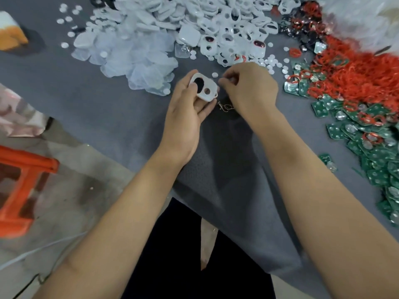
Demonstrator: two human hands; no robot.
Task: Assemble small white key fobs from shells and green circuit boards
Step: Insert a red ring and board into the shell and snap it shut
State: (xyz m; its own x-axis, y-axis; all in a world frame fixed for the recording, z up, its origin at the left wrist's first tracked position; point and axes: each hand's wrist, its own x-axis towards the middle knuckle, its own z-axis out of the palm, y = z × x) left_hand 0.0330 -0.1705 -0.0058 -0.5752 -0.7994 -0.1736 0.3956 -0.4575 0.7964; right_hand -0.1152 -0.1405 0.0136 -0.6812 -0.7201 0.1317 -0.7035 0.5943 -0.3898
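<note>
A glossy white plastic shell (pixel 204 88), a rounded rectangle with one large oval cutout and one smaller round hole, sits in the left hand (pixel 187 108), whose fingers curl up round its underside and edges above the grey cloth. Below the shell's corner a small metal clasp (pixel 225 107) of thin bent wire hangs between the two hands. The right hand (pixel 250 89) is just beside the shell, its fingers bunched together in a pinch near the shell's edge; what they pinch is too small to make out. Both bare forearms reach in over a soft, matte grey felt sheet (pixel 90 83) that drapes off the near edge. Beyond the hands lies a heap of more white shells (pixel 228 24) with the same cutouts, and to its left a mound of thin, translucent, milky membranes (pixel 133 55). Small flat white discs (pixel 272 61) are strewn near the right hand. On the right, green circuit boards (pixel 371 147) with pale dots lie piled together with thin red rubber rings (pixel 356 70). At the far left stands an orange plastic frame (pixel 19 186).
</note>
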